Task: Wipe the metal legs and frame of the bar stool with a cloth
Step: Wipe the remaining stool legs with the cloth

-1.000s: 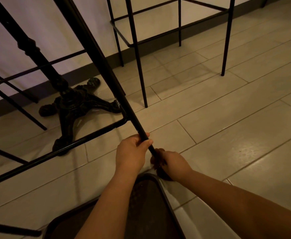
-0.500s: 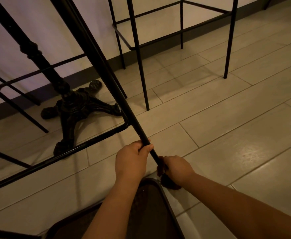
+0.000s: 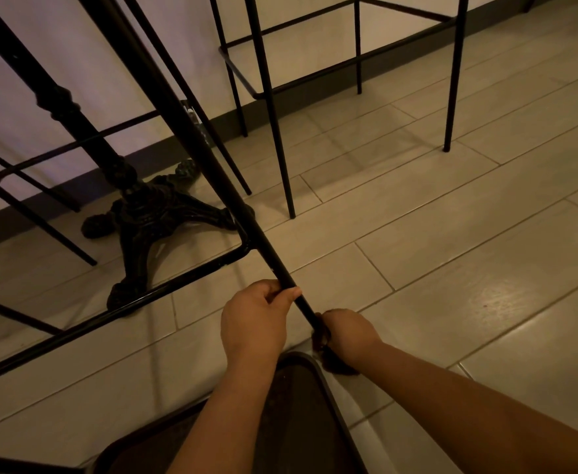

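Two bare hands appear at the bottom of the frame: a left hand (image 3: 255, 319) and a right hand (image 3: 347, 335), each closed around the same one slanted black stool leg (image 3: 192, 138). One dark cloth (image 3: 337, 366) shows beneath the right hand. One tipped bar stool is in the hands, its one dark seat (image 3: 291, 425) nearest the camera and one footrest bar (image 3: 109, 313) crossing the floor. One second bar stool (image 3: 356, 59) stands upright by the wall, with four thin legs visible. One ornate cast-iron table base (image 3: 144, 213) stands on the left, showing four spreading feet. Part of one further metal frame (image 3: 24, 206) sits at the far left.
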A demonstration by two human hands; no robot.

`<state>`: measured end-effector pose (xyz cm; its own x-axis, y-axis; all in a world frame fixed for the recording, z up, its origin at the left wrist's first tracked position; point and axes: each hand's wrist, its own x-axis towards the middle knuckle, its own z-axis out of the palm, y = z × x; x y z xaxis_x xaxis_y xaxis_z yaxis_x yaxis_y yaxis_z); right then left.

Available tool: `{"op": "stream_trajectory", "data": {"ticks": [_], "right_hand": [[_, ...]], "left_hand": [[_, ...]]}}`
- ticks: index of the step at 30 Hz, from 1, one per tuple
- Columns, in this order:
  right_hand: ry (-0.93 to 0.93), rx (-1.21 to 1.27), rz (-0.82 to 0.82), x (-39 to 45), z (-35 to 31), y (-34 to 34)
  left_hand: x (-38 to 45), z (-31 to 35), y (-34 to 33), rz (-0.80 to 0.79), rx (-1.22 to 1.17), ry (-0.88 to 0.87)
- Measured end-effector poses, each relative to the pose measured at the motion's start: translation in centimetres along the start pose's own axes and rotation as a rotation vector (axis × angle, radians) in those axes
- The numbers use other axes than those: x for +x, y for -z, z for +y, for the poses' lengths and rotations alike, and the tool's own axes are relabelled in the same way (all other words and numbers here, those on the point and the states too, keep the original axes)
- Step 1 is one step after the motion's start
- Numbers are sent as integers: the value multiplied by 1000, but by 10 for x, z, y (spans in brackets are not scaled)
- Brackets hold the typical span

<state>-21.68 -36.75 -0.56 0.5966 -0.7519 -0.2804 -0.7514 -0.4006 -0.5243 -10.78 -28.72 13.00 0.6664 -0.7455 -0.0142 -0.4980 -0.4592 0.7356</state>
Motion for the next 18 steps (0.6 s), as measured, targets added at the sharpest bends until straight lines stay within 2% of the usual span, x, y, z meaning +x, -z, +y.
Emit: {"op": "stream_trajectory", "data": {"ticks": [5,9,14,18], "right_hand": [[4,-103,-31,2,6,3],[75,-161,-49,-4,10,10],[205,30,70,-12,5,16],[187,-29,42,-7,4,19]], "left_hand": [[0,-2,1,-15,-21,-18],[-2,-3,1,-18,-20,-38],[-5,-2,1,-38,21,-78],[-5,-2,4,-65,70,-99]]}}
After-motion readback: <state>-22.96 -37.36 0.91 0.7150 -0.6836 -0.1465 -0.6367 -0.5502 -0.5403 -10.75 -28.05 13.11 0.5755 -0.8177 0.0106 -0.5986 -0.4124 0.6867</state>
